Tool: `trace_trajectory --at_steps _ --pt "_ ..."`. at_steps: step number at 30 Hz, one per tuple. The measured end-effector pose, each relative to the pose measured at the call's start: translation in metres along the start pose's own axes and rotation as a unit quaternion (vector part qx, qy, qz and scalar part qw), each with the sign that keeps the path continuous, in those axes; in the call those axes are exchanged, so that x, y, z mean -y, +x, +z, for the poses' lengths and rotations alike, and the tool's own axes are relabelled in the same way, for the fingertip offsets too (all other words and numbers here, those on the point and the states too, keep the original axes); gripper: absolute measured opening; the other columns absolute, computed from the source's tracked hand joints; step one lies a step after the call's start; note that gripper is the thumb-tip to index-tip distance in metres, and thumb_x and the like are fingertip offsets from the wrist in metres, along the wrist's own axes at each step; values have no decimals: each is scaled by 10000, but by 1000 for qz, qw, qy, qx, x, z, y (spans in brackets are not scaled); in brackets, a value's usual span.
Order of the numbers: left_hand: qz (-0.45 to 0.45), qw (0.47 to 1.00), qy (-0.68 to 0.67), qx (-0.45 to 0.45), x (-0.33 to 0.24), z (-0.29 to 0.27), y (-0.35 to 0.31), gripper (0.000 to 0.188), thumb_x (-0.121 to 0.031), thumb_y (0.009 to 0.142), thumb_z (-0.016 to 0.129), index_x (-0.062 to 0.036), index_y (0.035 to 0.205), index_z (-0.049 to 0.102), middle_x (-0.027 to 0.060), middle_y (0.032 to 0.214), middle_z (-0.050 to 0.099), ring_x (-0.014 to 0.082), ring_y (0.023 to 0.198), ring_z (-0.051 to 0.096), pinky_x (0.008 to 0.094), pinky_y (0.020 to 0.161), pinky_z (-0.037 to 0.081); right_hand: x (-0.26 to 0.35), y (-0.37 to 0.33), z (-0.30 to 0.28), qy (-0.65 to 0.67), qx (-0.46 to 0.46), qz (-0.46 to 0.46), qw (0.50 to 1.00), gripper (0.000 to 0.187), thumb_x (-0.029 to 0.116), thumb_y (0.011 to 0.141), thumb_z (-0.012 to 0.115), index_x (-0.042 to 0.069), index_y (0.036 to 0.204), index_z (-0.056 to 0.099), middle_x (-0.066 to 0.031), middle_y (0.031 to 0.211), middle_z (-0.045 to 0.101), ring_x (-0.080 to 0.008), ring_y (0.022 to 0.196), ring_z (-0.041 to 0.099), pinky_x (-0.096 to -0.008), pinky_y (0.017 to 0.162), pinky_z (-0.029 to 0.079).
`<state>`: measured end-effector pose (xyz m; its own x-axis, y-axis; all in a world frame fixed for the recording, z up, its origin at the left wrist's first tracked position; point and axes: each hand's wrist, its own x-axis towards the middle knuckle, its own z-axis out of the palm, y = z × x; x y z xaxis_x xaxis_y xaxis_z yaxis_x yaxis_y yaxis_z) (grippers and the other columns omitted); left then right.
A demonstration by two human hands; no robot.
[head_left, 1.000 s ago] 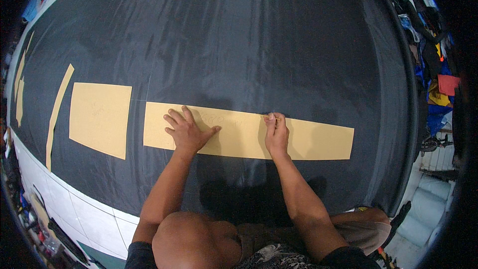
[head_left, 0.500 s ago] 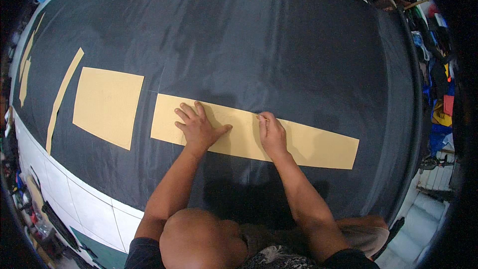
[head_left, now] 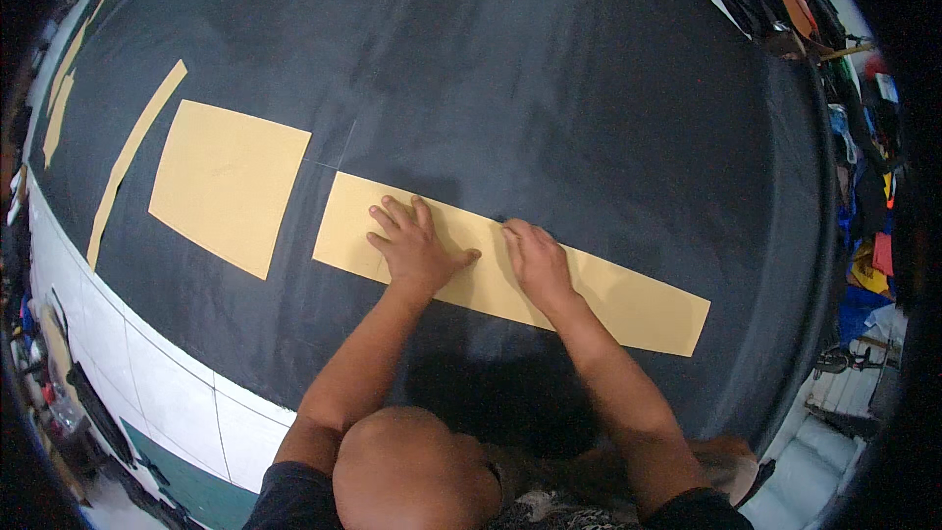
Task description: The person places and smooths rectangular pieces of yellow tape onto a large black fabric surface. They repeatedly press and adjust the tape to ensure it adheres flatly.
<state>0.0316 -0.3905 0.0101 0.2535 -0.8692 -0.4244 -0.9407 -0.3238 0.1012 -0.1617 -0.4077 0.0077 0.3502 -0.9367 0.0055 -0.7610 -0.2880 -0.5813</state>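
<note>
A long, tapering tan card-like piece [head_left: 638,304] lies slantwise on the dark cloth [head_left: 589,108]. My left hand [head_left: 417,245] presses flat on its left half, fingers spread and thumb pointing right. At the far edge of the same piece, near its middle, my right hand [head_left: 540,265] is closed in a pinch. Whatever its fingertips hold is too small and too covered to name. Faint pale lines run over the cloth just beyond the piece's left end.
Left of the long piece lies a broad four-sided tan piece [head_left: 231,186], then a narrow curved strip [head_left: 132,162]. Thin tan scraps [head_left: 59,118] rest by the far-left table edge. Mixed coloured items [head_left: 868,265] crowd beyond the right edge. White tabletop [head_left: 186,368] shows at lower left.
The view has tilted, so the pieces slope more steeply. My right hand has slid slightly left along the long piece's far edge. My left hand stays spread on it.
</note>
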Motion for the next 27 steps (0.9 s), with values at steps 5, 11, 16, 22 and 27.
trace_trajectory --at_steps 5,11,16,22,27 --pt "5 1000 12 -4 3 4 0 1308 -807 627 729 6 1545 273 385 1549 186 589 1441 179 702 1069 317 39 38 16 27 64 -31 997 172 193 1006 534 68 1096 610 -191 1012 687 -395 960 653 -495 835 523" --pt "8 999 -28 -24 6 6 -5 1262 -760 651 747 6 1539 280 361 1560 204 573 1456 170 704 1089 282 6 17 -12 -50 53 -63 995 156 174 991 580 54 1077 630 -152 1004 697 -363 952 665 -469 838 527" --pt "0 999 -31 -30 7 9 -5 1274 -784 648 728 13 1536 281 354 1561 219 566 1455 187 708 1087 285 21 34 0 -47 53 -134 988 137 163 969 601 62 1058 626 -140 960 689 -353 915 666 -458 790 540" --pt "-6 999 5 -52 8 25 0 1273 -806 669 685 24 1540 268 314 1576 240 553 1464 182 706 1089 292 65 84 39 -24 88 -207 974 142 181 966 588 67 1048 607 -140 956 689 -351 907 666 -461 762 548" --pt "-4 1000 -2 -1 8 12 -3 1138 -725 770 644 -24 1570 240 301 1605 186 524 1477 176 698 1101 280 91 114 58 -19 138 -222 965 171 198 978 560 63 1077 596 -152 971 690 -365 927 664 -470 767 550"
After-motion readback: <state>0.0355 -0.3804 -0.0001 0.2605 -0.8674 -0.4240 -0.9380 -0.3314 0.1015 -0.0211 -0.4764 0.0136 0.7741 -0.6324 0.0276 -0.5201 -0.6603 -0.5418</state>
